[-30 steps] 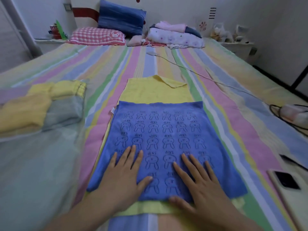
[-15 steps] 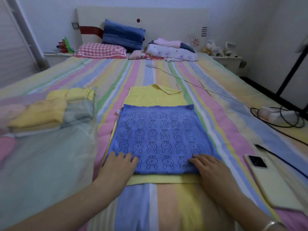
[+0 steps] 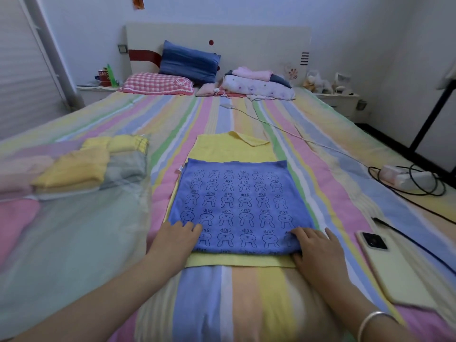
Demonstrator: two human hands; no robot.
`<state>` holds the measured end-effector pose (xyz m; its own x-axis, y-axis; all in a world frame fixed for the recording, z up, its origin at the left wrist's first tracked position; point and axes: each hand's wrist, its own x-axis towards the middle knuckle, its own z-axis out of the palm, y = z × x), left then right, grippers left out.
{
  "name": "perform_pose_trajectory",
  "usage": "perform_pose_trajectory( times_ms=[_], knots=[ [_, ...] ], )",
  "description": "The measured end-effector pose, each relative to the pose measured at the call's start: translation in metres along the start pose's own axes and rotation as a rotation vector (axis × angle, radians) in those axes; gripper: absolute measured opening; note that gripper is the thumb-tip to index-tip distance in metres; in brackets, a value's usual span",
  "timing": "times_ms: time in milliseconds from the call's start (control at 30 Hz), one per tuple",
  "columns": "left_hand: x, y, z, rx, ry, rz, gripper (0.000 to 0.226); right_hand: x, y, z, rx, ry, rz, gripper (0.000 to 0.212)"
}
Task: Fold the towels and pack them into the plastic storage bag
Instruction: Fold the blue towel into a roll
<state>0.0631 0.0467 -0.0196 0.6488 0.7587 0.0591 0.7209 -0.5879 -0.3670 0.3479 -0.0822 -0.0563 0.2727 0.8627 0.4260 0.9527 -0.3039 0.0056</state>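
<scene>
Towels stacked flat in the middle of the striped bed (image 3: 246, 297): blue towel (image 3: 241, 206) with the bunny print on top, yellow towel (image 3: 222, 148) underneath, poking out past the far edge with one far corner flipped over, plus a thin strip along the near edge. Left hand (image 3: 177, 239) on the near left corner of the blue towel, fingers bent over the cloth, thumb hidden, so can't tell if that grip is clamped or just pressing. Right hand (image 3: 318, 245) on the near right corner, fingers on top and thumb tucked at the near edge, grip pinched on that corner by the look of it. Silver bangle (image 3: 372, 322) on the right wrist. Off to the left, plastic storage bag (image 3: 74, 230), see-through, lying flat on the bed, with folded yellow and grey towels (image 3: 74, 166) inside at its far end and something pink at the near left. Phone (image 3: 392, 267) face down near right, just beside a dark cable (image 3: 414, 244); power strip (image 3: 404, 178) with coiled cord further right. Pillows (image 3: 190, 61) and folded bedding (image 3: 259, 85) up at the far headboard (image 3: 246, 43)
</scene>
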Motion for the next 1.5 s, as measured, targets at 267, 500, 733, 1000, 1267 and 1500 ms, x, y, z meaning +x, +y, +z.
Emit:
perform_pose_trajectory(
  times_ms=[267, 500, 733, 1000, 1267, 1500],
  knots=[
    [0.002, -0.027, -0.013, -0.303, 0.062, -0.299, 0.023, 0.013, 0.025, -0.009, 0.165, 0.177, 0.082, 0.037],
    [0.012, -0.083, -0.003, -1.364, 0.224, -0.401, 0.013, 0.031, 0.042, -0.015, 0.914, 0.133, 0.247, 0.025],
    [-0.006, -0.092, 0.000, -1.715, 0.166, -0.347, 0.020, 0.031, 0.033, -0.048, 1.088, 0.098, 0.251, 0.030],
    [-0.031, -0.092, -0.018, -1.748, 0.208, -0.209, 0.014, 0.018, 0.041, -0.069, 1.151, 0.165, 0.284, 0.036],
    [-0.033, -0.068, -0.033, -1.763, 0.219, -0.175, 0.034, 0.013, 0.036, -0.084, 0.995, 0.142, 0.290, 0.026],
    [0.026, -0.062, 0.000, -1.095, 0.403, -0.398, 0.018, 0.048, 0.044, -0.034, 0.738, -0.004, 0.428, 0.022]
  ],
)
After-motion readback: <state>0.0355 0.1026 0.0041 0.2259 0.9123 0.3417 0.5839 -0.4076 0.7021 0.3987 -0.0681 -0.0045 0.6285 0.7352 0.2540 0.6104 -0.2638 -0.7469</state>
